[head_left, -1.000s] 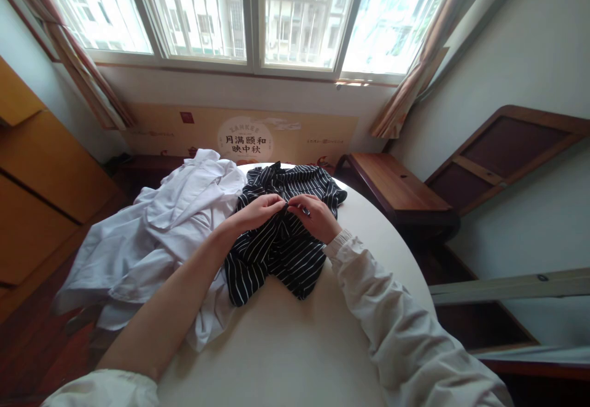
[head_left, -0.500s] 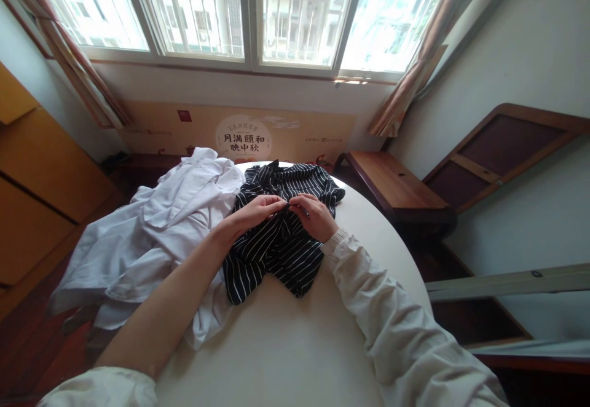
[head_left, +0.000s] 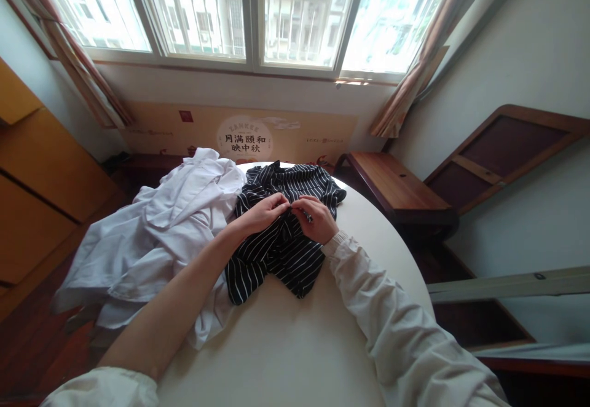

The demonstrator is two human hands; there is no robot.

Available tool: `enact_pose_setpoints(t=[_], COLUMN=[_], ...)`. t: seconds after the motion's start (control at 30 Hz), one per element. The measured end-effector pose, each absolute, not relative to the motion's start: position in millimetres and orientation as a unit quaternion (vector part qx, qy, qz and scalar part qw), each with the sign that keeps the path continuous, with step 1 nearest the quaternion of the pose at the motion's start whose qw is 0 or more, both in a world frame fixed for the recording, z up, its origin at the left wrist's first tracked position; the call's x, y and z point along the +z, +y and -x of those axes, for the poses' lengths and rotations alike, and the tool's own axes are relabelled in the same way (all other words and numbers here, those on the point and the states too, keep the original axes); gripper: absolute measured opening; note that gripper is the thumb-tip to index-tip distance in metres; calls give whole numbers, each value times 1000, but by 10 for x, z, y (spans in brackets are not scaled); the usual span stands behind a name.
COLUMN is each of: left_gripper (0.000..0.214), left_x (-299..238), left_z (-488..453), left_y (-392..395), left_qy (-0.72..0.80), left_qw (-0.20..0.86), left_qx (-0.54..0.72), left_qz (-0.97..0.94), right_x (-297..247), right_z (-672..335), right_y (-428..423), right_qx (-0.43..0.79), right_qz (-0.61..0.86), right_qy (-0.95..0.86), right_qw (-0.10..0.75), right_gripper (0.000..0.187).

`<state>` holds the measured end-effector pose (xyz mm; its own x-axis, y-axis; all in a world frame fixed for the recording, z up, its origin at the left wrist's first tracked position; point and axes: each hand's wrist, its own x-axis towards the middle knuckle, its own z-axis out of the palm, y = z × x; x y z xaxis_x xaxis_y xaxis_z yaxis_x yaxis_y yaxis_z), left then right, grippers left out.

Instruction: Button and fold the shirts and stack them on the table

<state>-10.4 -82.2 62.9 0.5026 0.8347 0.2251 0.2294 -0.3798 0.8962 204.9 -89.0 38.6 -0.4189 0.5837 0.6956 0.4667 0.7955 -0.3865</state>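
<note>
A wide barred window fills the far wall of a small room, with curtains drawn back at each side. Below it, a round white desk takes up the middle of the scene as seen from the head camera. An orange wooden cabinet stands at the left. A dark wooden side table sits at the right, beyond the desk's rim. A printed cardboard panel leans against the wall under the sill.

A heap of white garments sprawls over the left part of the desk and hangs off its edge. Just beside it, touching the heap along one side, lies a striped shirt, black with thin white lines. It is crumpled on the far half of the desk, directly in front of the person.

Both forearms reach in from the near edge, the left one bare and the right one in a pale sleeve. The left hand and the right hand meet over the upper middle of the striped shirt. The fingertips of each are closed together, pinching a small fold of its cloth. What lies between the fingertips is too small to make out.
</note>
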Motion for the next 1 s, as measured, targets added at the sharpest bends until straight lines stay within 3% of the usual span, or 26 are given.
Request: enact_pose_setpoints(t=[0.57, 0.83, 1.0], left_gripper=[43, 35, 28], left_x=[672, 686, 651], left_z=[105, 153, 180], left_y=[-870, -840, -770], left_qy=[332, 370, 412], left_qw=[454, 378, 339], left_qx=[372, 374, 413], left_qz=[-739, -761, -738], right_x=[487, 449, 583], right_z=[-2021, -1994, -1950], right_y=[-952, -900, -998], right_qx=[105, 87, 13], right_qz=[352, 343, 383], right_qy=[-816, -824, -796], right_qw=[446, 442, 469], right_gripper=[9, 10, 10])
